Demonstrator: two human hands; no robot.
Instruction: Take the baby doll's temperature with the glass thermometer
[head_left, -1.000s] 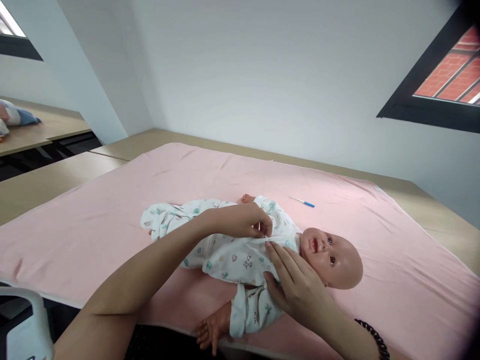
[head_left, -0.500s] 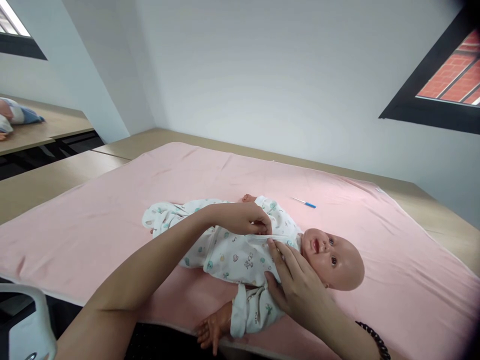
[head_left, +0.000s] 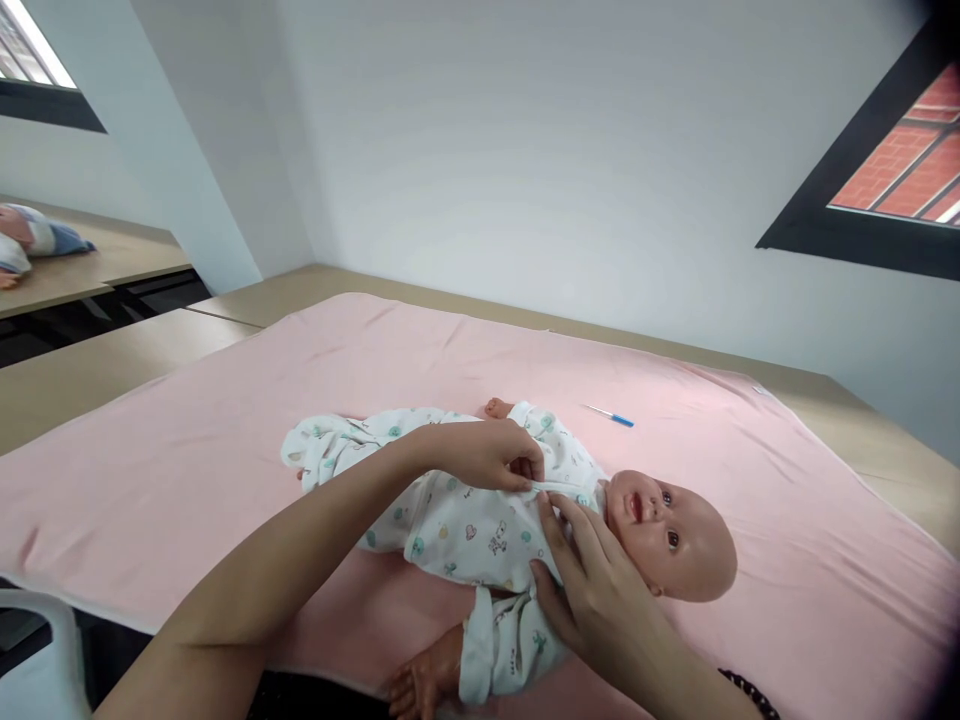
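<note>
A bald baby doll (head_left: 675, 535) lies on its back with its head to the right. It wears a white printed suit (head_left: 469, 530), folded back at the near cuff. My left hand (head_left: 499, 455) is curled over the chest, thumb and fingers pinched on the suit's front edge. Close beside it, my right hand (head_left: 589, 570) rests on the upper chest, fingers extended and thumb apart, the fingertips at the same edge. The doll's near hand (head_left: 427, 675) sticks out toward the table's front edge.
A pink cloth (head_left: 225, 430) covers most of the table (head_left: 862, 410). Beyond the doll lies a thin blue-and-white stick (head_left: 621, 420). Another doll (head_left: 45, 235) is on a table at the far left. A white chair part (head_left: 45, 640) shows at the lower left.
The view has tilted slightly, so the scene sits a little lower. My left hand's fingertips have closed in on the suit's edge, nearer my right fingertips.
</note>
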